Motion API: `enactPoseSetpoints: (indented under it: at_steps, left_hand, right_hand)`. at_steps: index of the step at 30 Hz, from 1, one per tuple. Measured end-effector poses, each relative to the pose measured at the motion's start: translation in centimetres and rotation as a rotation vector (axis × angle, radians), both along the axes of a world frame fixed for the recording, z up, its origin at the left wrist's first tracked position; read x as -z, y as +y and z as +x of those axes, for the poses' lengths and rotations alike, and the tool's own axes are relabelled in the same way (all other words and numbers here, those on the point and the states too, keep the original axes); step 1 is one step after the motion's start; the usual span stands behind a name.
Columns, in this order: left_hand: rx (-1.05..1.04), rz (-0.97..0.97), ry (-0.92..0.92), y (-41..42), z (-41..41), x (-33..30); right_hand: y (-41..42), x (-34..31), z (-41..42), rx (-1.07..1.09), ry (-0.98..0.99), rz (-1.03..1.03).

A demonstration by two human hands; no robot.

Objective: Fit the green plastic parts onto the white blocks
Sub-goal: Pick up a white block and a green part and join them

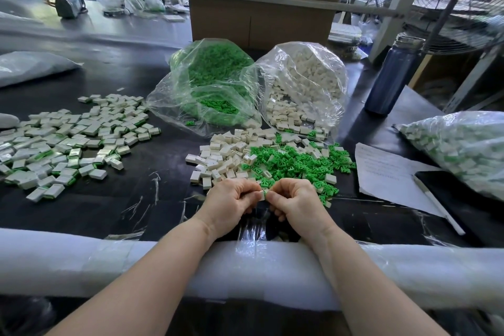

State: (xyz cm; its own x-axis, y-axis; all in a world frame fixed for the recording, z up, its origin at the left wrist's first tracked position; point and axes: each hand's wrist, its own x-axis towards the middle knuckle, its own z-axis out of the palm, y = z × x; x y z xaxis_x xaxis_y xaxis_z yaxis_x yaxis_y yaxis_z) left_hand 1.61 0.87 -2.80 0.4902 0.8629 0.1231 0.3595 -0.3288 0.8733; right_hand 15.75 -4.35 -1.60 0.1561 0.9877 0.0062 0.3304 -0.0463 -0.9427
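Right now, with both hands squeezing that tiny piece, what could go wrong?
1. The white block is pinched between the left hand and the right hand by the fingertips alone, so it might slip and drop among the loose green parts.
2. The unfitted white blocks and green parts overlap, so a wrong piece could be grabbed next.
3. The finished pile lies close by; stray blocks could get mixed in.

Black glossy table [141, 161]. Bright green small plastic parts [294, 163], loose heap. Off-white rectangular plastic blocks [221, 155], plain. Fitted white blocks with green edge [68, 142]. Clear plastic bags [305, 82]. Dark blue cylindrical bottle [392, 79]. White foam edge roll [81, 262]. Brown cardboard box [259, 19]. White paper sheet [387, 174].
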Motion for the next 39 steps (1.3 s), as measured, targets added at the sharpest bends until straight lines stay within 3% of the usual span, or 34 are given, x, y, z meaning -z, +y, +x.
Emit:
enactPoseSetpoints:
  at_steps: [12,17,28,35,39]
  left_hand:
    - [0.075,-0.047,-0.013,-0.31,-0.11,-0.69]
    - [0.105,0.027,0.062,-0.34,-0.17,-0.82]
    - [0.023,-0.087,-0.165,-0.53,0.26,-0.69]
    - [-0.039,0.073,-0.084,-0.37,0.27,-0.18]
    - [-0.027,-0.021,-0.144,-0.28,0.25,-0.32]
  right_hand:
    - [-0.08,-0.08,0.01,-0.022,0.012,-0.023]
    - [-0.13,-0.1,0.04,-0.045,-0.053,-0.035]
    - [0.18,0.14,0.0,0.098,0.195,0.096]
    - [0.1,0.1,0.04,0.116,0.239,0.112]
    - [0.0,0.04,0.11,0.11,0.303,0.116]
